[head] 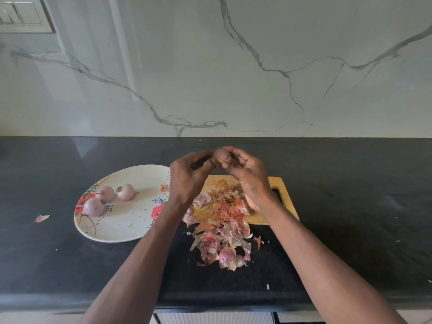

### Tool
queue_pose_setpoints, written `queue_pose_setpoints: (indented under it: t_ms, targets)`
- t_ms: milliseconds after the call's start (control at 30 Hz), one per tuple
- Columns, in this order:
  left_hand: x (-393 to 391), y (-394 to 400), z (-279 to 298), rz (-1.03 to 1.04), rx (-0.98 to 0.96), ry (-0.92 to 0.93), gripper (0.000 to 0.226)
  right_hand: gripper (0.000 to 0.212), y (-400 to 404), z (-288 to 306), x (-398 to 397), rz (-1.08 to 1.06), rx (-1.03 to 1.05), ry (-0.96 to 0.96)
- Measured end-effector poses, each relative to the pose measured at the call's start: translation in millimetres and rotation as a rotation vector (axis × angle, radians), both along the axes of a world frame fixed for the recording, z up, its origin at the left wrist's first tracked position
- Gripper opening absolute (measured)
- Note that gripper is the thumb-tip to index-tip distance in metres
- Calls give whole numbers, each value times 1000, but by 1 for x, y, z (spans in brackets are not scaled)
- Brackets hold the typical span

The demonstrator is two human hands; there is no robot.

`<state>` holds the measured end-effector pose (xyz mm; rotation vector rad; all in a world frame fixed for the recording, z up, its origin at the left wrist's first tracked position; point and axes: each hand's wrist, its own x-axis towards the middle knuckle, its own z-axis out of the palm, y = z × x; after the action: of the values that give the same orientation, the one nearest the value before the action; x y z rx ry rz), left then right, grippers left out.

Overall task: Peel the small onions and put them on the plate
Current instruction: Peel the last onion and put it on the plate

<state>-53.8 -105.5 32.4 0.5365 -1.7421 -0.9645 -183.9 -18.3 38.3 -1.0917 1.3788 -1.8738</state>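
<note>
A small pinkish onion [221, 156] is held up above the counter between both hands. My left hand [189, 176] pinches its left side with curled fingers. My right hand [247, 174] grips it from the right and below. Three peeled onions lie on the left part of the white flowered plate [126, 225]: one [93, 206] near the rim, one [106, 193] behind it, one [125, 192] toward the middle. A heap of onion skins [222, 220] covers the wooden cutting board [286, 197] and spills onto the counter.
The black stone counter [350, 183] runs to a white marble wall [210, 66]. A loose skin scrap [42, 217] lies left of the plate. Small bits are scattered at the right. The counter's front edge is near my forearms.
</note>
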Motion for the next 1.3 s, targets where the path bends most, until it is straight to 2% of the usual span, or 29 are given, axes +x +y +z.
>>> queue_pose_setpoints:
  t_ms: [133,333,500,600,700,867,967,1067,1200,1300]
  targets:
    - [3,-1,0,5,-207,-65,20,43,-2,-1,-3,-41,3,4]
    - [6,-7,1,17,-314,-118,18,39,0,-1,-5,-40,8,2]
    - [4,-4,1,80,-342,-128,14,51,0,-3,-3,-72,42,231]
    - [1,-2,0,130,-337,-164,14,51,-1,-5,-1,-89,48,286]
    - [-6,2,-2,154,-203,-132,13,41,-1,-2,1,-83,34,239]
    - [-12,8,-3,49,172,59,14,33,-4,-1,4,74,9,-102]
    - [-13,13,1,-22,292,153,17,28,-3,3,5,143,-21,-277]
    - [-9,4,3,6,366,229,18,21,0,7,3,128,-53,-413]
    - [-4,-3,5,54,460,162,26,27,-1,6,-1,96,-67,-356]
    - [-2,-2,4,62,431,-7,35,36,-2,5,-1,97,-50,-337]
